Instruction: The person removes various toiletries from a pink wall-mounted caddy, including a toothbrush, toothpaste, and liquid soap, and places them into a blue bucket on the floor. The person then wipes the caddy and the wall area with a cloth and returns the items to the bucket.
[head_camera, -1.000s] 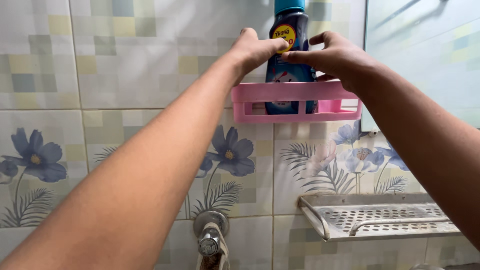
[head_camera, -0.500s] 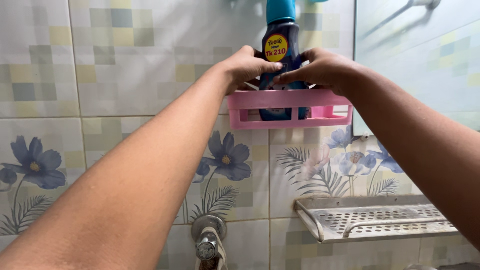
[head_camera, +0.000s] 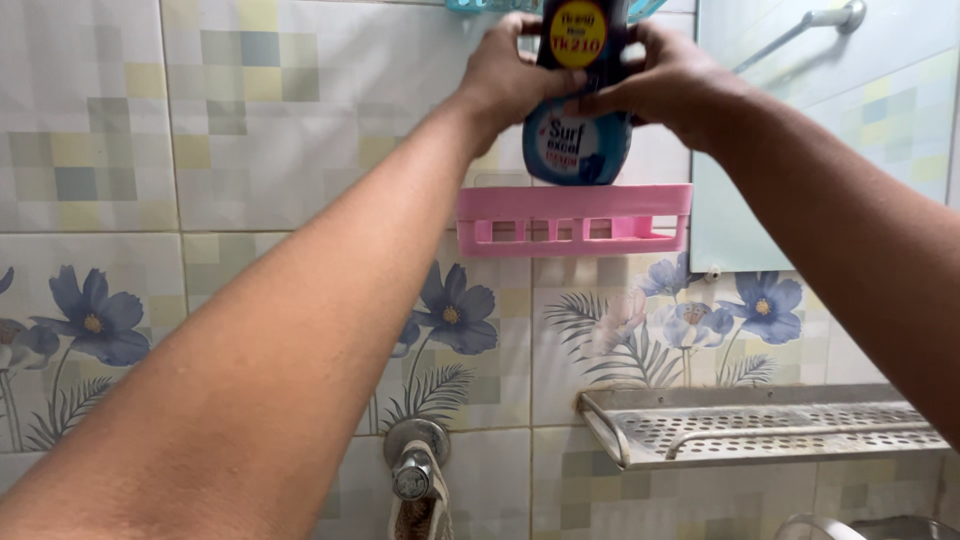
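Note:
A dark blue bottle with a round yellow sticker hangs in the air just above a pink plastic wall shelf. My left hand grips the bottle's left side. From the right, my right hand clasps its other side. The bottle's base is clear of the shelf rim, and its top is cut off by the upper edge of the view. Nothing shows through the slots of the pink shelf.
A perforated metal shelf is fixed to the flower-patterned tiled wall at lower right. A metal tap sticks out at the bottom centre. A mirror hangs at upper right, reflecting a rail.
Both hands closed on the bottle as it stood in the pink shelf and lifted it up out of the shelf. The view shifted slightly downward.

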